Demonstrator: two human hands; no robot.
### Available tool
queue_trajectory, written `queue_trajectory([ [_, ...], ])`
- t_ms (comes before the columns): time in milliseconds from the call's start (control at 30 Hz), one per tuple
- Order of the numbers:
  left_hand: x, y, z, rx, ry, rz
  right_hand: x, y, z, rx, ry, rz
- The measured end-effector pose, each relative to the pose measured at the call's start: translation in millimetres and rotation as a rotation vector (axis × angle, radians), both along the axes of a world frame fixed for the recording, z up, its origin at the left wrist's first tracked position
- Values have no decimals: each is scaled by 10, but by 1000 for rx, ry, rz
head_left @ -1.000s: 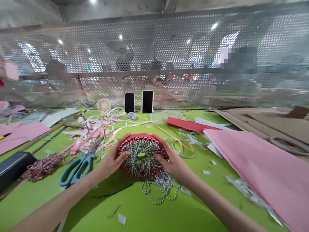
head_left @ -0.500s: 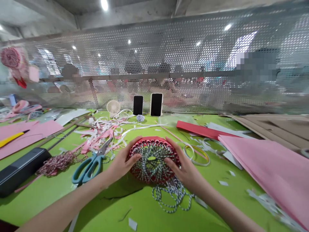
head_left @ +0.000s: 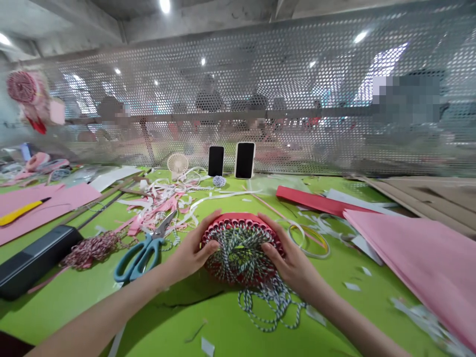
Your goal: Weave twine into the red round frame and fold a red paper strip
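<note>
A round red hoop [head_left: 243, 217] is held between both hands above the table. Its rim is lined with small pink-red loops, and black-and-white twisted cords [head_left: 226, 263] cross its face around a gap in the middle. My left hand [head_left: 203, 248] grips the left side, thumb on the cords and fingers behind the rim. On the opposite side my right hand [head_left: 285, 252] holds it in the same way. A loose tail of the same cord [head_left: 277, 305] trails onto the table below. Blue-handled scissors [head_left: 139, 258] lie open left of my left hand.
Pink and white strip scraps [head_left: 154, 203] cover the back left. A black case [head_left: 39, 260] and a maroon cord bundle [head_left: 92, 250] sit at left. Two phones [head_left: 245, 159] stand by the perforated screen [head_left: 282, 84]. Tape rolls [head_left: 316, 243] and pink sheets [head_left: 412, 258] lie at right.
The hoop has tipped slightly, showing more of its far red wall and a flatter view of its corded face. Both hands keep hold of it. The whole view has shifted a little.
</note>
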State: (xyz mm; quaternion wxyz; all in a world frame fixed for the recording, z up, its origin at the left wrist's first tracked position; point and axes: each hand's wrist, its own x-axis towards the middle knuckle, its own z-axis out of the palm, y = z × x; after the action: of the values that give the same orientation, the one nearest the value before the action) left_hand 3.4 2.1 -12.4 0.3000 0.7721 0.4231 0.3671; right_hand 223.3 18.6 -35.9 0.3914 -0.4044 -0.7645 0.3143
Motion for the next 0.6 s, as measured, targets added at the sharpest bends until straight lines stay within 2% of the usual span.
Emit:
queue_trajectory([
  [100, -10, 7, -18, 13, -60, 35, -17, -3, 3, 23, 5, -20],
  [233, -20, -5, -34, 29, -17, 52, -17, -1, -16, -10, -28, -22],
  [433, -11, -38, -40, 29, -9, 114, 3, -1, -60, 79, 12, -31],
  [600, -3, -34, -63, 31, -50, 125, -7, -10, -74, -1, 7, -1],
])
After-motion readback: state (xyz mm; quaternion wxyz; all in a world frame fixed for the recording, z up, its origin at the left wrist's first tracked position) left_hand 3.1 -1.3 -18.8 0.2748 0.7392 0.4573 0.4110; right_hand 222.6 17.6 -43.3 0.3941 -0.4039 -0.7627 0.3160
